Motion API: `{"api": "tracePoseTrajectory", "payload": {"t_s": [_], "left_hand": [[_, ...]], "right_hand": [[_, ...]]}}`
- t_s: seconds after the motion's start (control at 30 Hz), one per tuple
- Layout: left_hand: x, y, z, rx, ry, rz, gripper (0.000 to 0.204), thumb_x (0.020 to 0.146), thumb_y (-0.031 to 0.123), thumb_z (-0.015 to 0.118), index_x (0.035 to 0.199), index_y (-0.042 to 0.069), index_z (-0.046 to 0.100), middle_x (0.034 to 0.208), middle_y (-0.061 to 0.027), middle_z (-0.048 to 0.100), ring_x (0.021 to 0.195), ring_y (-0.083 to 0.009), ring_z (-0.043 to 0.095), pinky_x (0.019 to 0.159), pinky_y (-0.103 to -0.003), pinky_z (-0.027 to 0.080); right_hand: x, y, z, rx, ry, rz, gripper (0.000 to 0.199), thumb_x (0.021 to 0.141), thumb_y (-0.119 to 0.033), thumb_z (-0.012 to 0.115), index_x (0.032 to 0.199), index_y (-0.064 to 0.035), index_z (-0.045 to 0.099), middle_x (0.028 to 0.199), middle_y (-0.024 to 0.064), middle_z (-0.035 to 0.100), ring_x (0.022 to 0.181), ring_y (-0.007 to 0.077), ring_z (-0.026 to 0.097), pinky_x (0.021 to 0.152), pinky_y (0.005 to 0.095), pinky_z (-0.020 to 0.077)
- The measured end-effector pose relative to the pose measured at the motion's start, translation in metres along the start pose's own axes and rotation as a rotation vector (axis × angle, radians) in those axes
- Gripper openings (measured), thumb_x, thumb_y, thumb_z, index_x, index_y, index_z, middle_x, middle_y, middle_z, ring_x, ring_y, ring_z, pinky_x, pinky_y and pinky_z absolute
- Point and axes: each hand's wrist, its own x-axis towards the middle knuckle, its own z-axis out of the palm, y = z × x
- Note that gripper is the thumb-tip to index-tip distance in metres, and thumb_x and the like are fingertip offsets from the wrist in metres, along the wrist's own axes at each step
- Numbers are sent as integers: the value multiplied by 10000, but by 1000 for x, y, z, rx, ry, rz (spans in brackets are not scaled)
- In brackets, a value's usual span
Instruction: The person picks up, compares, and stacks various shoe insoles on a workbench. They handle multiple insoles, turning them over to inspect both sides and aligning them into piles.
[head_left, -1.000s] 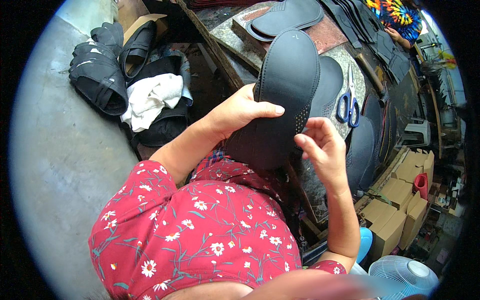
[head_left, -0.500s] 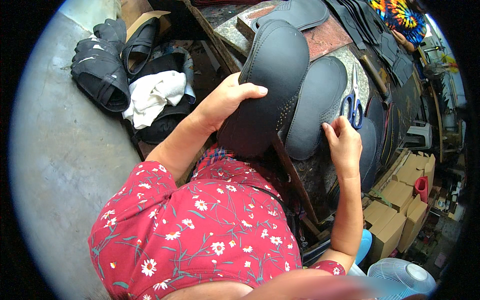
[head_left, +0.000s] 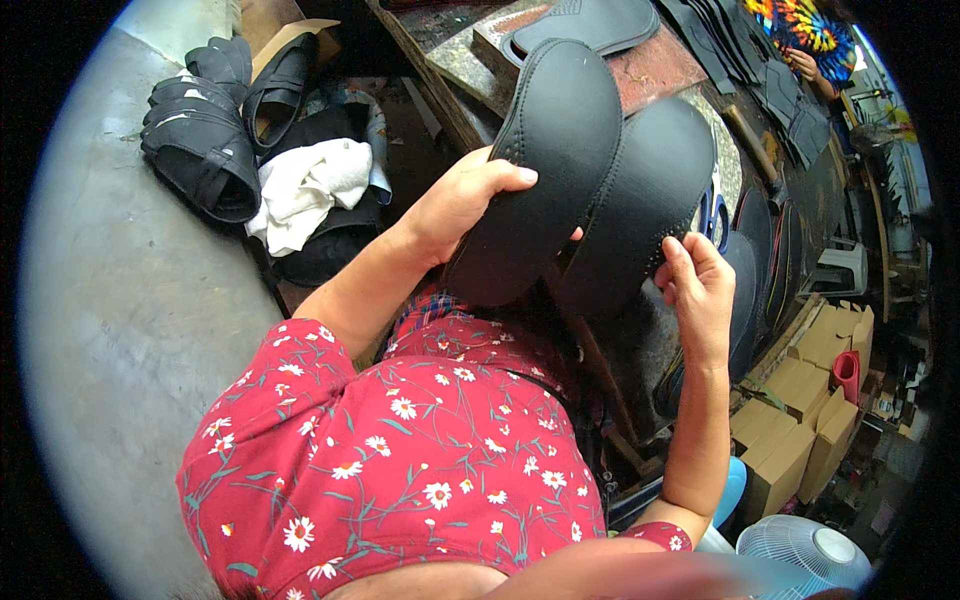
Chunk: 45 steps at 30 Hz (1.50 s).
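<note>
My left hand is closed on a black, stitched shoe insole, thumb on top and the other fingers mostly under it. One fingertip shows in the gap between this insole and a second one. My right hand pinches the right edge of that second black insole, near a patch of small holes. Both insoles are raised side by side above the bench, their near ends in shadow. Behind the second insole lie blue-handled scissors, partly hidden.
Another insole rests on a reddish slab at the back. A hammer and stacked black strips lie farther right. Black sandals and a white cloth are at left. Cardboard boxes and a fan stand right. A co-worker's hand shows far right.
My right hand has lifted the second insole off the bench and brought it up next to the first. It now covers more of the scissors. The left hand has barely moved.
</note>
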Motion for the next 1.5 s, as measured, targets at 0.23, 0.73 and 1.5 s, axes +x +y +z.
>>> {"api": "tracePoseTrajectory", "payload": {"t_s": [0.23,0.73,1.5], "left_hand": [[-2,-7,6,209,16,41,374,914,123,633,1249,-36,585,1137,-117,685,1011,-205,664,922,-359,528],[21,-36,28,149,-90,52,347,988,113,554,1298,-43,547,1220,-113,647,1072,-179,630,957,-335,509],[13,-49,30,90,-55,-9,371,966,70,588,1323,-15,538,1229,-115,654,1088,-189,636,965,-351,514]], "right_hand": [[-1,3,4,-713,170,-316,390,901,-392,705,771,-41,597,615,113,586,562,228,593,575,367,469],[-24,20,20,653,-88,127,309,914,-116,696,1208,-74,611,1053,17,709,778,36,646,539,150,443],[-40,46,17,787,-59,132,302,951,-57,623,1247,-51,562,1179,92,676,985,183,696,798,325,603]]}}
